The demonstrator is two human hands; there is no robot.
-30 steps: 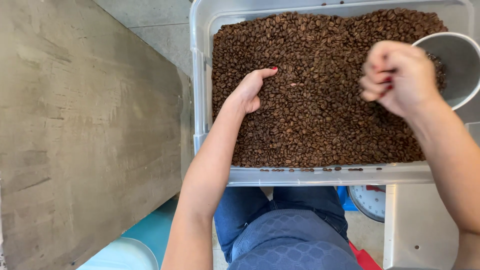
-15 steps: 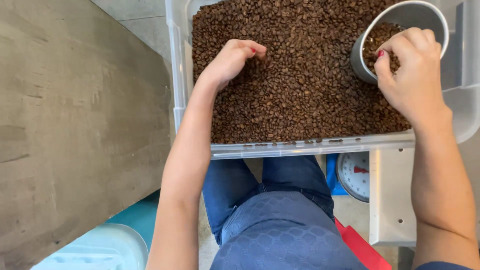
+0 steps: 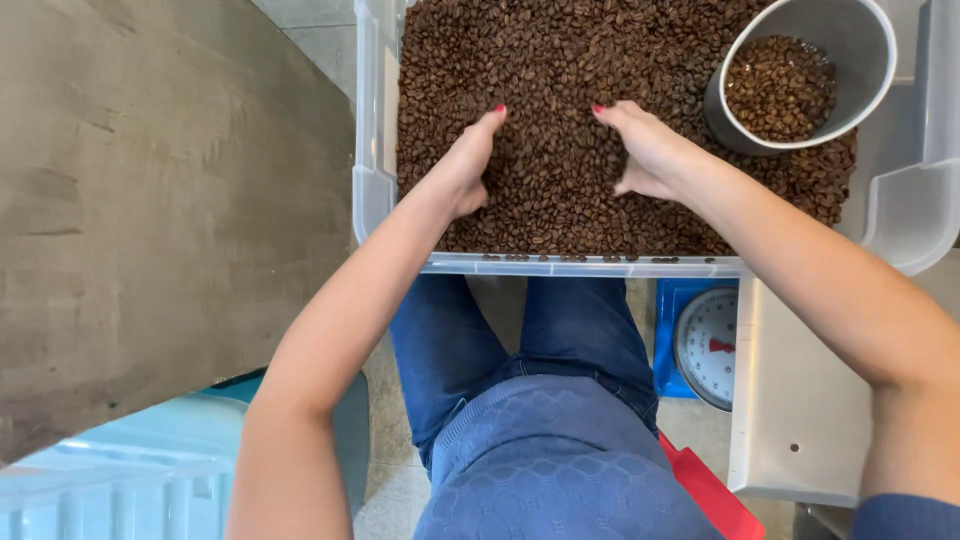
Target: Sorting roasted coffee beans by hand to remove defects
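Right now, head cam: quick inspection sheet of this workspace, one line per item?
Surface: grey slab table at left, bare where seen.
Job's things: clear plastic bin full of roasted coffee beans; grey round container standing in the beans at the bin's far right, partly filled with beans.
Clutter: dial scale on the floor under the bin; red object; light blue crate.
Hands: left hand and right hand both open, fingers resting on the beans, cupped toward each other.
Cables: nothing seen.
Surroundings: tiled floor; pale metal plate at right.
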